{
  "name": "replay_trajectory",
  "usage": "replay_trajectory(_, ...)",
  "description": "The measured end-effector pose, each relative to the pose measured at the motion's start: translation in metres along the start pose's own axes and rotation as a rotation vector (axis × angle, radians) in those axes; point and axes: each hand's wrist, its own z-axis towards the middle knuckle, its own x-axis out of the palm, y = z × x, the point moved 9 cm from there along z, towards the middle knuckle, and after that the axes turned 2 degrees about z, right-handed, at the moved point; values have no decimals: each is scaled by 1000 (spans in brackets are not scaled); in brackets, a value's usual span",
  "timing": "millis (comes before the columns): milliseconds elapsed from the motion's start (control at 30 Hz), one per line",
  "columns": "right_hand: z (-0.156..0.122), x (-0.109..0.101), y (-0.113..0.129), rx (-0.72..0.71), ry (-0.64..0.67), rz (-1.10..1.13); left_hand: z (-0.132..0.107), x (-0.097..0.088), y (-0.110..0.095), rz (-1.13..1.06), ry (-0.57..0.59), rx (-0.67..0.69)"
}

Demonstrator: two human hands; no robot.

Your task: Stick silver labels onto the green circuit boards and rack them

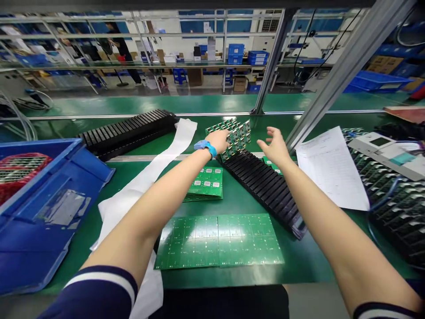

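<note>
My left hand, with a blue band at the wrist, is closed on a populated green circuit board. That board stands upright at the far end of a slotted black rack, beside at least one other upright board; the fingertips are partly hidden. To the right of the boards, my right hand hovers with fingers apart and nothing in it. Nearer to me, two bare green panels lie flat side by side. A stack of green boards with white labels sits partly behind my left forearm.
A blue bin with red-wrapped boards stands left. Behind it lies another black rack. White paper strip crosses the bench. At right are a printed sheet, racked boards and a slanted metal post.
</note>
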Motion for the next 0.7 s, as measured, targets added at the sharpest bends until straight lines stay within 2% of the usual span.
replay_trajectory(133,11,44,-7,-75,195,-44,8,18,9,178,47,-76)
replay_trajectory(267,17,73,-6,-142,261,-68,-1,14,4,275,2,-104)
replay_trajectory(400,15,76,10,-216,203,-96,-14,6,-2,325,-106,-108)
replay_trajectory(467,11,74,28,-348,174,-144,-17,4,-2,320,-140,-101)
replay_trajectory(600,-4,85,60,-673,247,-261,-14,2,1,260,-131,-49)
replay_trajectory(700,-3,88,64,-703,264,-274,-16,-10,-2,203,-105,32)
